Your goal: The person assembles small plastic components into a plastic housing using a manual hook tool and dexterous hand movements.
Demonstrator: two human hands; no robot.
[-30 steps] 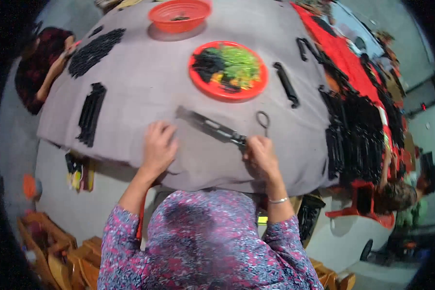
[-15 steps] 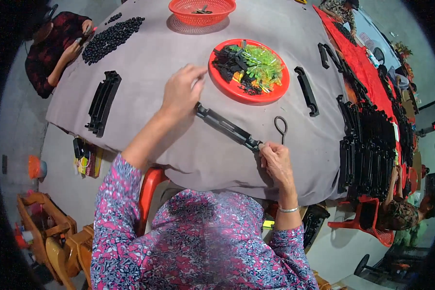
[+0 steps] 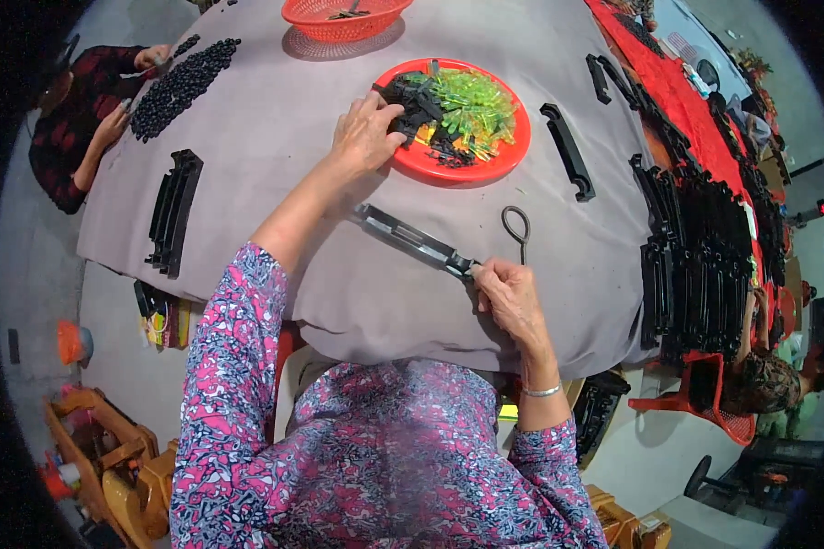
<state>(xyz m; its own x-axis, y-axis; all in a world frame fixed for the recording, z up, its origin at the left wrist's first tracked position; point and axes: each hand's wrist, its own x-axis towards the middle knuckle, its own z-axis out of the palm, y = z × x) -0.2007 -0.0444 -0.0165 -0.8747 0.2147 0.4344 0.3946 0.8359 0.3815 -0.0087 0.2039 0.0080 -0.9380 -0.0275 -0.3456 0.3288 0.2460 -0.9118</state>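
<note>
long black part (image 3: 412,242) slants across the middle of the frame, its lower-right end pinched between the thumb and fingers of the right hand (image 3: 511,297). its upper-left end is blurred, and i cannot tell whether it touches the grey-covered tabletop (image 3: 247,238). the left hand (image 3: 364,137) reaches to the left side of the red plate (image 3: 460,174), its fingers bent over small black pieces (image 3: 421,108); whether they grasp one, i cannot tell. green translucent pieces (image 3: 481,102) fill the plate's right side, so the neatest pick would likely be from the outer left edge, one piece at a time, without raking the two colours together. holding the long part only by its end seems sensible, as its length stays uncovered; a firm, level pinch should stop it twisting. the looped dark tool (image 3: 523,249) lies just beside the right hand, worth minding with the knuckles.
</note>
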